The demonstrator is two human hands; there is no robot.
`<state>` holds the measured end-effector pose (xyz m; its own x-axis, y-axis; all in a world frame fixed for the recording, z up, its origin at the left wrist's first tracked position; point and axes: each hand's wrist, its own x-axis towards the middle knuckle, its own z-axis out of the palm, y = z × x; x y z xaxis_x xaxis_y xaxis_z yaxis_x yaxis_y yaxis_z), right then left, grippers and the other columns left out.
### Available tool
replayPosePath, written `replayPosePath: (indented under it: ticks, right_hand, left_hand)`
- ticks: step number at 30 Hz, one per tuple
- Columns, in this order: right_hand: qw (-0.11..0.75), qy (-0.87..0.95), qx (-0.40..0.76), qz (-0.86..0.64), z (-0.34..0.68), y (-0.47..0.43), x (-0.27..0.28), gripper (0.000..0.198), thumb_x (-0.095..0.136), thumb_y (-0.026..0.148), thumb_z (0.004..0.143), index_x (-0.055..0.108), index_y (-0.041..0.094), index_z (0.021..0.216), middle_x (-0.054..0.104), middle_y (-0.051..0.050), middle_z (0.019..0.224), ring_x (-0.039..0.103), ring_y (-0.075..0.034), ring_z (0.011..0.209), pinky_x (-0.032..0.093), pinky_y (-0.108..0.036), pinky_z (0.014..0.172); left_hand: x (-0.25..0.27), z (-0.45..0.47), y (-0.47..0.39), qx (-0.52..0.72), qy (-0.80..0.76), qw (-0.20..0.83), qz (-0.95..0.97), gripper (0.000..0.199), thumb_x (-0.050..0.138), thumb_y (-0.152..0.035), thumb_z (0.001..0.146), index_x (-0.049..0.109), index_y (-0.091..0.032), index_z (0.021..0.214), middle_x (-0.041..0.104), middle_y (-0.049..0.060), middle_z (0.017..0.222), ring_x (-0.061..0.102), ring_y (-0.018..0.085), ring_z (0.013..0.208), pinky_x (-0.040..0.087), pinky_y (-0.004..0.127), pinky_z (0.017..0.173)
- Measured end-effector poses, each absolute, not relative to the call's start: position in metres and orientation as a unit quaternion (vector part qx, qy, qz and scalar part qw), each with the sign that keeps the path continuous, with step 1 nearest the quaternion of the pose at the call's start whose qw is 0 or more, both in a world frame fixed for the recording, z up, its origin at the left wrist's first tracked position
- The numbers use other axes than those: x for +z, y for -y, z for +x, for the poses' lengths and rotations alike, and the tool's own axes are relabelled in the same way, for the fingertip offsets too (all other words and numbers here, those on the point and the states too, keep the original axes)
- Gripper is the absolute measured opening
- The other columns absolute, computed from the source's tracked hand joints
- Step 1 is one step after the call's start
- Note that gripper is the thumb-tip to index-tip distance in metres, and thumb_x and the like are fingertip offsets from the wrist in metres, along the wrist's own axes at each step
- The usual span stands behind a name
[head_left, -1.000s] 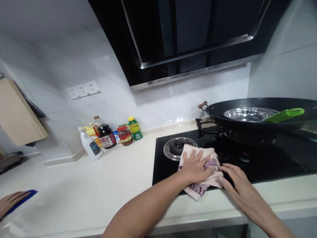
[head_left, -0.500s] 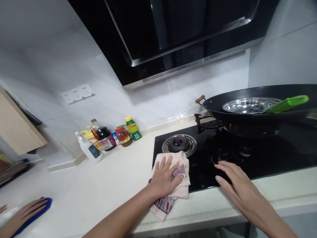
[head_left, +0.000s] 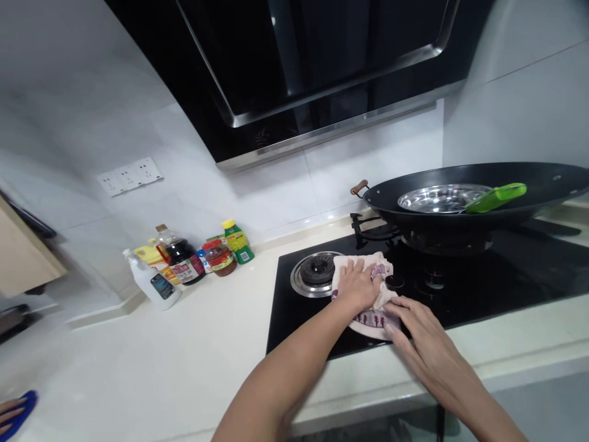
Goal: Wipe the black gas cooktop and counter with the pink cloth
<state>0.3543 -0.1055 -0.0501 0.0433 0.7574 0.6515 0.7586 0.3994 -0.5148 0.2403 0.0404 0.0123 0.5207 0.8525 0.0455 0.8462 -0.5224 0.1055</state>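
Note:
A folded pale pink towel (head_left: 370, 331) with a purple pattern lies on the black glass cooktop (head_left: 294, 331), beside the left burner (head_left: 315, 273). My left hand (head_left: 358, 287) presses down flat on top of it, fingers stretched out. At the towel's right edge is my right hand (head_left: 416, 325), its thumb and fingers apart around a bunched fold; whether it grips the fold, I cannot tell. A control knob (head_left: 435, 279) stands just to the right, and another one is partly covered by the towel.
A black wok (head_left: 386, 202) holds a steel bowl (head_left: 437, 195) and a green-handled utensil (head_left: 497, 197). Sauce bottles (head_left: 186, 261), a jar (head_left: 219, 258) and a white spray bottle (head_left: 156, 282) line the wall. The range hood (head_left: 322, 67) hangs above. Another person's hand (head_left: 10, 412) rests on a blue cloth (head_left: 28, 408).
My left hand has slid the towel right and farther back, from the cooktop's front left corner onto the glass. My right hand now meets its edge. The other person's hand has shifted toward the frame's left edge.

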Motion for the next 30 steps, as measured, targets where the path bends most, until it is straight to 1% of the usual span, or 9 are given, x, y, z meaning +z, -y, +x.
replayPosePath:
  ticks: [3,7,9,15,20,23,26,28,30]
  right_hand:
    - [0.475,0.69,-0.006,-0.546,0.355,0.104,-0.051,0.036,0.045,0.045,0.102,0.06,0.024,0.126,0.059,-0.012,0.133,0.053,-0.029,0.13,0.045,-0.05,0.111]
    - [0.472,0.689,-0.011,-0.55,0.358,0.101,-0.055,0.036,0.045,0.046,0.102,0.061,0.023,0.125,0.058,-0.013,0.133,0.053,-0.03,0.129,0.045,-0.05,0.11]
    - [0.471,0.688,-0.005,-0.552,0.36,0.099,-0.056,0.037,0.044,0.046,0.102,0.061,0.023,0.125,0.058,-0.013,0.133,0.053,-0.03,0.129,0.044,-0.051,0.11]
    - [0.494,0.674,0.022,-0.549,0.365,0.096,-0.058,0.037,0.043,0.048,0.102,0.062,0.023,0.12,0.055,-0.013,0.133,0.051,-0.03,0.128,0.042,-0.053,0.111]
    - [0.532,0.636,0.025,-0.558,0.369,0.095,-0.062,0.039,0.042,0.05,0.101,0.063,0.023,0.12,0.053,-0.013,0.134,0.049,-0.031,0.132,0.039,-0.055,0.114]
    - [0.536,0.632,0.031,-0.558,0.371,0.095,-0.064,0.038,0.041,0.05,0.102,0.063,0.024,0.119,0.055,-0.012,0.133,0.05,-0.03,0.131,0.039,-0.054,0.114]
    - [0.53,0.637,0.037,-0.559,0.372,0.095,-0.064,0.037,0.041,0.05,0.102,0.064,0.025,0.118,0.055,-0.011,0.132,0.051,-0.029,0.13,0.038,-0.054,0.115]
    - [0.524,0.643,0.045,-0.556,0.371,0.096,-0.063,0.036,0.042,0.05,0.102,0.063,0.026,0.118,0.056,-0.01,0.131,0.051,-0.029,0.129,0.038,-0.055,0.114]
    - [0.516,0.656,0.061,-0.548,0.37,0.097,-0.062,0.036,0.041,0.05,0.103,0.063,0.026,0.119,0.056,-0.009,0.13,0.052,-0.028,0.128,0.039,-0.054,0.114]
  left_hand:
    - [0.011,0.249,-0.053,0.05,-0.493,0.036,0.868,0.069,0.013,-0.06,0.102,0.036,-0.028,0.158,0.021,0.004,0.171,0.013,0.035,0.157,0.011,0.058,0.125]
    - [0.01,0.244,-0.05,0.053,-0.493,0.036,0.868,0.068,0.013,-0.062,0.101,0.039,-0.034,0.156,0.023,0.002,0.171,0.011,0.038,0.157,0.003,0.07,0.121]
    - [0.01,0.238,-0.044,0.051,-0.489,0.039,0.87,0.067,0.014,-0.063,0.1,0.04,-0.035,0.155,0.023,0.002,0.171,0.011,0.039,0.157,0.002,0.073,0.119]
    - [0.016,0.209,-0.016,0.035,-0.462,0.053,0.884,0.07,0.024,-0.071,0.096,0.036,-0.038,0.157,0.02,0.0,0.172,0.008,0.037,0.157,0.005,0.069,0.122]
    - [0.02,0.18,0.029,0.021,-0.441,0.091,0.893,0.073,0.027,-0.075,0.095,0.031,-0.039,0.159,0.012,0.002,0.173,0.002,0.04,0.157,0.005,0.072,0.12]
    - [0.015,0.163,0.06,0.024,-0.387,0.099,0.917,0.074,0.035,-0.076,0.094,0.029,-0.041,0.159,0.007,0.002,0.173,0.0,0.04,0.157,0.003,0.073,0.12]
    - [0.005,0.15,0.081,0.053,-0.331,0.079,0.939,0.073,0.046,-0.071,0.093,0.031,-0.041,0.158,0.01,0.004,0.173,0.006,0.042,0.157,0.011,0.076,0.118]
    - [0.001,0.144,0.086,0.076,-0.325,0.062,0.941,0.068,0.051,-0.065,0.094,0.036,-0.041,0.156,0.019,0.005,0.171,0.014,0.042,0.156,0.018,0.076,0.117]
    - [0.0,0.139,0.085,0.098,-0.333,0.048,0.937,0.058,0.054,-0.055,0.097,0.044,-0.04,0.152,0.03,0.004,0.168,0.024,0.041,0.154,0.025,0.073,0.116]
